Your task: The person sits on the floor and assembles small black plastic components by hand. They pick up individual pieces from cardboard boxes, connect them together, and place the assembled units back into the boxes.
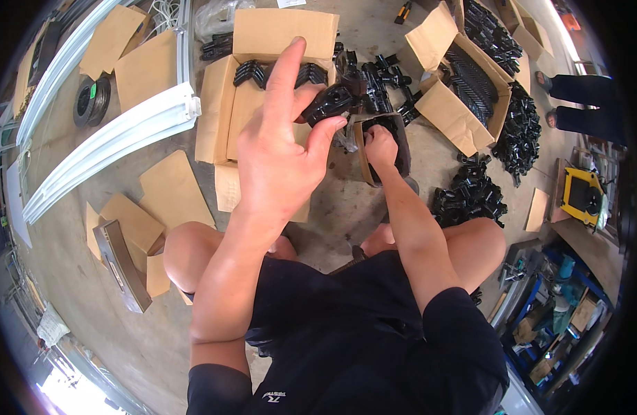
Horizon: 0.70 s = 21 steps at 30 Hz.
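My left hand point(280, 152) is raised in the middle, its index finger stretched up and its thumb and other fingers closed on a black plastic part point(331, 102). The part looks like a bracket or clamp with a rounded end. To its right, my right hand point(380, 146) reaches down into a small dark-lined open box point(368, 173). The fingertips are hidden inside that box, so what they hold does not show. Behind my left hand stands an open cardboard box point(214, 131) with a few black parts point(250, 72) lined up along its far side.
Piles of black parts point(470, 194) lie on the floor at the right, beside a filled cardboard box point(470, 135). White metal profiles point(118, 149), a black wire spool point(91, 100) and loose cardboard point(173, 187) are on the left. Another person's legs point(581, 104) show at the far right.
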### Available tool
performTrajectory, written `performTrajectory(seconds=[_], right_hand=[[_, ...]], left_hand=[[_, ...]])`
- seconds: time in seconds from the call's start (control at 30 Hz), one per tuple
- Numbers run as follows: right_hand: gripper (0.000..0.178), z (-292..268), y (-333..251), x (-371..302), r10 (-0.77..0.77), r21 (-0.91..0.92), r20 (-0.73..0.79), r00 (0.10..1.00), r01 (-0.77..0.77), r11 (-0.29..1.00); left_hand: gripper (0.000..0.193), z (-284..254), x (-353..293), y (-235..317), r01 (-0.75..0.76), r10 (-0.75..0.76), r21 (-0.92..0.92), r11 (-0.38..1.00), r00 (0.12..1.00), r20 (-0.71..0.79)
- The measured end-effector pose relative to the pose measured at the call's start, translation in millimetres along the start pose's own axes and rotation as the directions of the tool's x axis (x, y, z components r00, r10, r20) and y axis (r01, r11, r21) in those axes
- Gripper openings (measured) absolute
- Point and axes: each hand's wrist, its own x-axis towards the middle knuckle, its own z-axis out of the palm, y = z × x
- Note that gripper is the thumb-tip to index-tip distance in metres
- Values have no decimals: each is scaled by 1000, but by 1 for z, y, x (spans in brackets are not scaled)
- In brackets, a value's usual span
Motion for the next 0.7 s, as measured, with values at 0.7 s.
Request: performTrajectory(seconds=[0.7], right_hand=[[19, -351, -182, -26, -210, 756, -195, 958, 283, 590]], left_hand=[[91, 13, -21, 6, -341, 331, 283, 896, 940, 86]])
